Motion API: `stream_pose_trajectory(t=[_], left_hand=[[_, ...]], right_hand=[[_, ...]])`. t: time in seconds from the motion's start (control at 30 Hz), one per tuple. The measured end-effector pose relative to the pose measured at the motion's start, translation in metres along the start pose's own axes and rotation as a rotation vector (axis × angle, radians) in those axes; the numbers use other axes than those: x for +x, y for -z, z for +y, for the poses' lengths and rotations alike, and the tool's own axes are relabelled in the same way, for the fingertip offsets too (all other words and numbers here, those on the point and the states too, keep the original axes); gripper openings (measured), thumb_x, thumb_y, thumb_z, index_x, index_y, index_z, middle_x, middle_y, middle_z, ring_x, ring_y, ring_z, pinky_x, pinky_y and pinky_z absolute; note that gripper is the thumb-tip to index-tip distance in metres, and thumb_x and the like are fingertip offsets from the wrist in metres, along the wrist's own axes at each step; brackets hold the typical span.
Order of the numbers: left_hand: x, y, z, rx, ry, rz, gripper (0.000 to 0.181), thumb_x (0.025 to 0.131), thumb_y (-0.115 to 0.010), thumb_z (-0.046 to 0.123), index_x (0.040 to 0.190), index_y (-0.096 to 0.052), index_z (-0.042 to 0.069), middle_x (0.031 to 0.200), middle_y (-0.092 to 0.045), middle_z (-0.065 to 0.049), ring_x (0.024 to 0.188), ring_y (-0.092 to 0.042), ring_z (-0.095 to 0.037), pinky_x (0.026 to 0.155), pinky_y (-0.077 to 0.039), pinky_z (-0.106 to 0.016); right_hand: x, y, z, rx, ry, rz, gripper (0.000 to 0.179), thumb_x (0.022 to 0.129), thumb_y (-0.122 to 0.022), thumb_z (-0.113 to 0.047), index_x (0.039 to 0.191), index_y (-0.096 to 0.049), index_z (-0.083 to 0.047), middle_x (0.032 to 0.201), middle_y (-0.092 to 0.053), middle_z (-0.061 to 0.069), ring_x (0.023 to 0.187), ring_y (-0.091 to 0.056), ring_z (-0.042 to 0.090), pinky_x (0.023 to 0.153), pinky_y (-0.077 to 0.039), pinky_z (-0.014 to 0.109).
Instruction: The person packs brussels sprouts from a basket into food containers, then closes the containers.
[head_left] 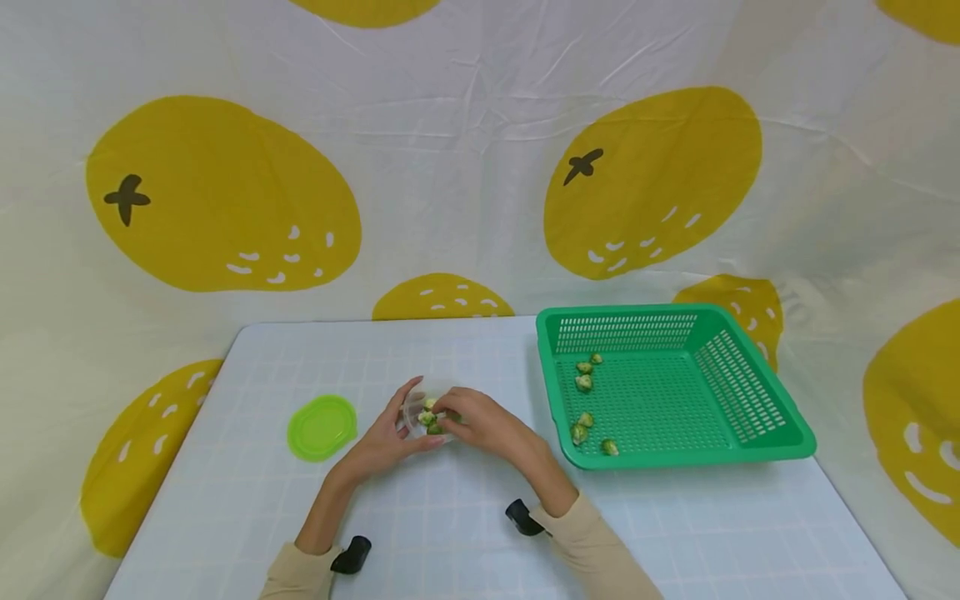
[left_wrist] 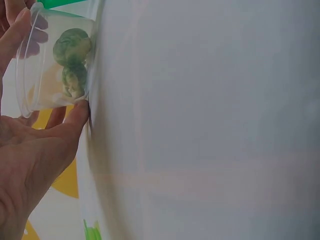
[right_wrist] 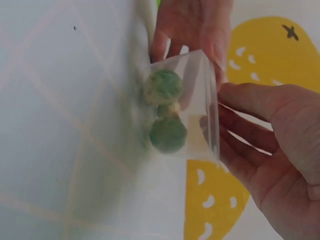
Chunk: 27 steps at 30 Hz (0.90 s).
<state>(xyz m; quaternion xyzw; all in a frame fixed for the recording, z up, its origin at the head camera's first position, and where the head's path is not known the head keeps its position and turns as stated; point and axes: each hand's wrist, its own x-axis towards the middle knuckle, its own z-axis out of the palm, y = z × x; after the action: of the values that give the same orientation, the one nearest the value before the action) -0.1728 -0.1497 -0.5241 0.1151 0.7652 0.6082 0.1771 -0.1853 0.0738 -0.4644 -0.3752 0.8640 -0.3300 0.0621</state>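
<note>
A clear plastic tub (head_left: 412, 414) stands on the table with several Brussels sprouts (right_wrist: 168, 135) lying on its bottom. My left hand (head_left: 381, 442) grips its side, thumb on the near side and fingers round the far side. Over the tub's mouth is my right hand (head_left: 477, 419), its fingertips dipping just inside the rim. Through the wall in the right wrist view, those fingers sit above the sprouts, and no sprout shows between them. To the left of my left hand lies a round green lid (head_left: 322, 427).
A green plastic basket (head_left: 678, 458) with slotted walls stands at the right of the table. Several Brussels sprouts (head_left: 584, 382) lie along its left side. Behind the table hangs a white cloth (head_left: 450, 208) printed with yellow fruit.
</note>
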Motion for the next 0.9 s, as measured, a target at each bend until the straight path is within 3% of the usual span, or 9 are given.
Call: stream_pose_trajectory(t=[0.4, 0.9], left_hand=[[0.002, -0.002, 0.0, 0.032, 0.026, 0.029, 0.107, 0.086, -0.086, 0.032, 0.165, -0.015, 0.03, 0.167, -0.02, -0.013, 0.153, -0.022, -0.037, 0.121, -0.028, -0.054], [0.002, -0.001, 0.0, 0.053, 0.06, 0.049, 0.106, 0.084, -0.088, 0.034, 0.163, -0.019, 0.034, 0.166, -0.021, -0.009, 0.153, -0.022, -0.037, 0.121, -0.027, -0.055]], right_hand=[[-0.018, 0.015, 0.001, -0.103, 0.051, 0.079, 0.018, 0.099, -0.069, -0.004, 0.116, -0.072, 0.0, 0.114, -0.069, 0.012, 0.11, -0.064, 0.027, 0.097, -0.054, 0.039], [-0.038, 0.044, 0.016, -0.242, 0.136, 0.358, 0.018, 0.093, -0.074, 0.001, 0.111, -0.072, -0.003, 0.107, -0.07, 0.008, 0.104, -0.064, 0.027, 0.09, -0.056, 0.038]])
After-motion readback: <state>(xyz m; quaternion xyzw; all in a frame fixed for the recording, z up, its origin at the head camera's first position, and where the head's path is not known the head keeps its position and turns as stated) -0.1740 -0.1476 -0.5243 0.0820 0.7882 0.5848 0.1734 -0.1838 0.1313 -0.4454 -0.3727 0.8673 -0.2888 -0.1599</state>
